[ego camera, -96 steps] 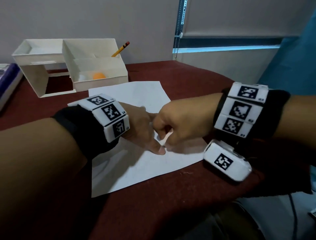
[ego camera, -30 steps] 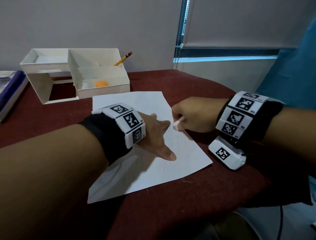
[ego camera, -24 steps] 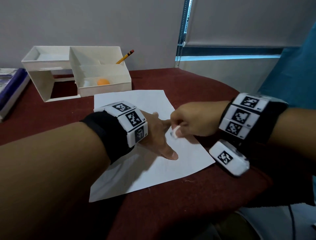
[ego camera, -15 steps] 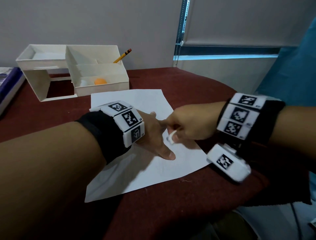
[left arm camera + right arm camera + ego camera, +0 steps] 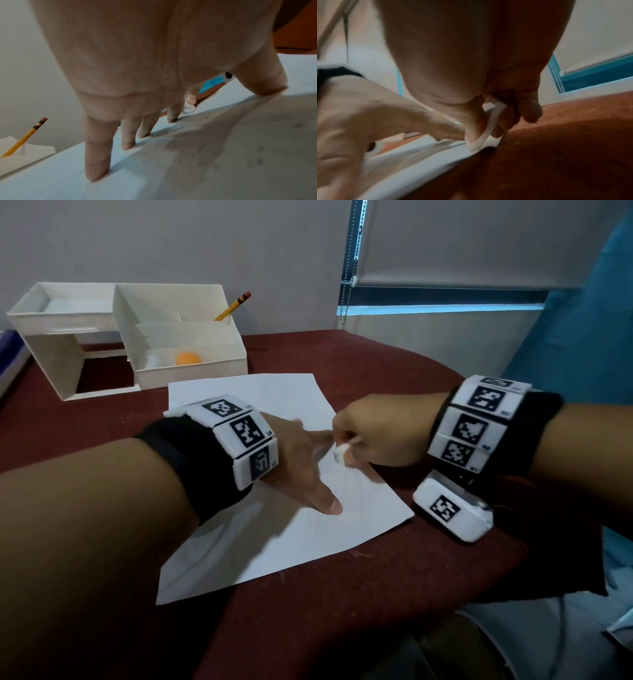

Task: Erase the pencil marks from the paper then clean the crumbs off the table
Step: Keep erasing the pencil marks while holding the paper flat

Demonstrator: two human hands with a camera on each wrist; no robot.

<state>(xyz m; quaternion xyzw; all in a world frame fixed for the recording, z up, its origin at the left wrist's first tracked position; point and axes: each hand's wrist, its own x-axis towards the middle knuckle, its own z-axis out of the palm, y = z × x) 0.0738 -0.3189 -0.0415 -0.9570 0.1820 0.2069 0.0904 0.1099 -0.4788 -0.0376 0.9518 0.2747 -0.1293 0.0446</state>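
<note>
A white sheet of paper lies on the dark red table, faint pencil marks on it. My left hand presses flat on the sheet with straight, spread fingers. My right hand pinches a small white eraser between thumb and fingers; its tip touches the paper near the right edge, close to my left forefinger. In the right wrist view the eraser shows as a curved white strip bent against the paper. Small dark specks lie on the paper.
A white desk organiser stands at the back left, holding a yellow pencil and an orange ball. A book edge shows at far left. A window blind with bead chain hangs behind. Pale crumbs dot the cloth.
My right hand has rubbed the eraser back and forth over the right part of the sheet. The left hand has stayed pressed on the paper.
</note>
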